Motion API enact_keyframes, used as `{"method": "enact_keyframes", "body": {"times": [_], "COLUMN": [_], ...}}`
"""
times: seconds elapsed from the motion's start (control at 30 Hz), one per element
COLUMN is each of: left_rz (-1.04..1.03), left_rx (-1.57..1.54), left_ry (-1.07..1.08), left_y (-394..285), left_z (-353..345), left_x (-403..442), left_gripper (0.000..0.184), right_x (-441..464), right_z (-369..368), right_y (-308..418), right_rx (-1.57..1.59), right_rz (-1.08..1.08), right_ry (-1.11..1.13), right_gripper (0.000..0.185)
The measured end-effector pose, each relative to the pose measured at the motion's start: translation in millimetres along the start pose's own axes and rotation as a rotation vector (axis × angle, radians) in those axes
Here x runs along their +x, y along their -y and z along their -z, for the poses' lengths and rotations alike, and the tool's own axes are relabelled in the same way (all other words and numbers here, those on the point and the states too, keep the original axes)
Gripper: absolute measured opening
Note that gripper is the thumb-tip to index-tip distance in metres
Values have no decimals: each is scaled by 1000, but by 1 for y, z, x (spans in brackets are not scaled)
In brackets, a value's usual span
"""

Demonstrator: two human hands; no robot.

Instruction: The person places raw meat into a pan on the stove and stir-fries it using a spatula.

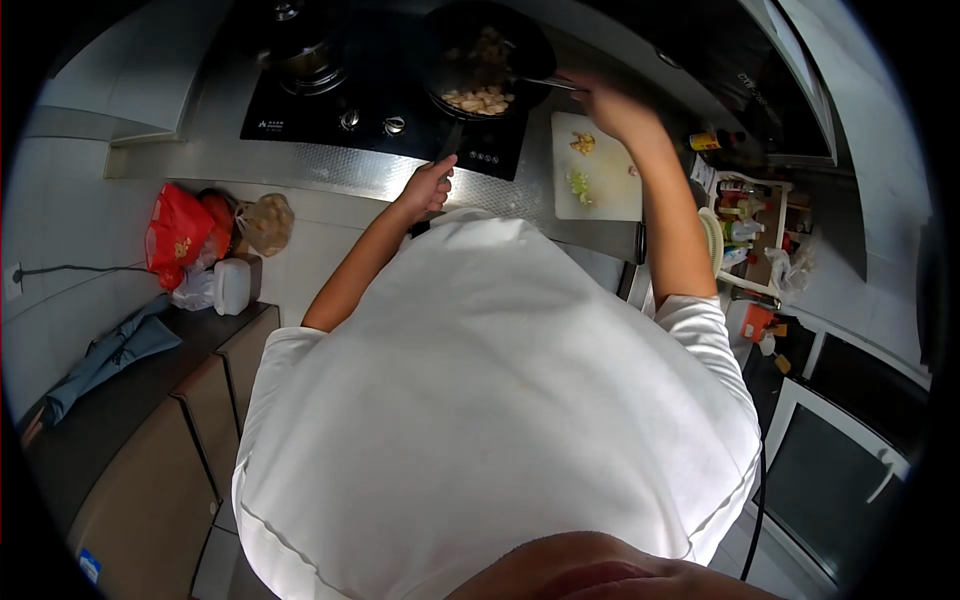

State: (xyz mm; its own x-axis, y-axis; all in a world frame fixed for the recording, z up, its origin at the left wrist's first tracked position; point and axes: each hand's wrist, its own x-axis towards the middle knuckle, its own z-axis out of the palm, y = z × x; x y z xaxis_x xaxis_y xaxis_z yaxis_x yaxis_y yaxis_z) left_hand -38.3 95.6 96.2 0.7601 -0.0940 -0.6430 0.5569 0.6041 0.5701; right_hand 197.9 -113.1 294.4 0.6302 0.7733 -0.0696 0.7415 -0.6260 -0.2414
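My left hand (430, 188) is closed around the dark handle of a frying pan (534, 52) on the stove. Pale, lightly browned chopped pieces of food (478, 100) lie in the pan, thickest at its near side. My right hand (608, 106), slightly blurred, grips the metal handle of a spatula (548, 82) that reaches into the pan from the right; its head is too dark and blurred to make out. Below my right hand is a white cutting board (602, 200) with small yellowish chopped bits (583, 142) and chopped green pieces (579, 185).
A lidded pot (310, 70) stands on the left burner of the black glass stove (290, 118). Bottles fill a rack (740, 215) at the right. A red bag (180, 235) and a white plastic container (232, 286) sit at the left, near a folded blue-grey umbrella (115, 350).
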Motion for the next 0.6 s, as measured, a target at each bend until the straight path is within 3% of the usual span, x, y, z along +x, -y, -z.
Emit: {"method": "enact_keyframes", "body": {"times": [0.13, 0.23, 0.47, 0.6], "left_rz": [4, -2, -12, -3], "left_rx": [16, 23, 23, 8], "left_ry": [-5, -6, -18, 10], "left_y": [-2, -1, -3, -1], "left_z": [-2, 0, -3, -3], "left_x": [0, 2, -2, -3], "left_gripper": [35, 36, 37, 37], "right_x": [-25, -16, 21, 61], "right_z": [48, 2, -48, -81], "right_y": [26, 11, 36, 24], "right_rx": [-247, -220, -148, -108], "right_rz": [-28, -19, -372, -484], "right_ry": [95, 78, -185, -245], "right_gripper": [42, 40, 32, 36]}}
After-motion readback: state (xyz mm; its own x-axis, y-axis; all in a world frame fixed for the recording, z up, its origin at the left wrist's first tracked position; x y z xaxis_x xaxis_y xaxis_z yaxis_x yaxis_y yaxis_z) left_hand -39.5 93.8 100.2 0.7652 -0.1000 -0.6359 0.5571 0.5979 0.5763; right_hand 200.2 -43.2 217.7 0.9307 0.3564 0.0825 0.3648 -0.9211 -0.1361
